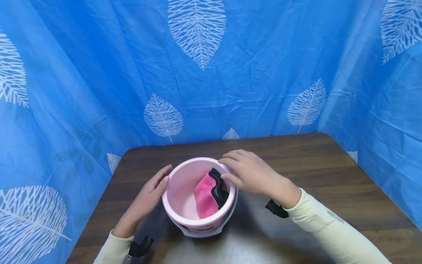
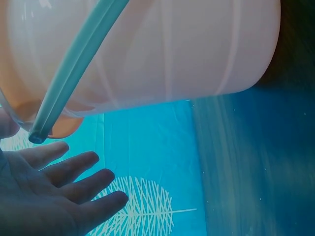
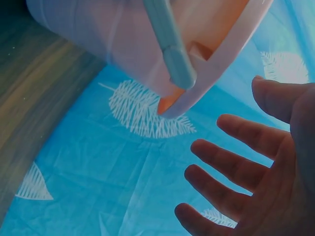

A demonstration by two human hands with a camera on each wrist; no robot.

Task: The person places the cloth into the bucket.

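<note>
A pale pink bucket (image 1: 182, 194) stands upright on the table, and its handle (image 1: 202, 234) hangs down against the near side. Inside, leaning on the right wall, lies a bright pink cloth item (image 1: 206, 196) with a wavy black edge; its exact kind cannot be told. At the bucket's left is my left hand (image 1: 148, 194), thumb at the rim and fingers extended along the outside. My right hand (image 1: 248, 170) is over the right rim with loosely spread fingers. In the right wrist view a gap shows between those fingers (image 3: 231, 182) and the bucket (image 3: 123, 39).
The dark wooden table (image 1: 290, 154) has rounded far corners. Blue curtains (image 1: 250, 73) with white leaf prints enclose its back and sides. A black strap (image 1: 277, 209) hangs at the right wrist, another black strap (image 1: 141, 247) at the left.
</note>
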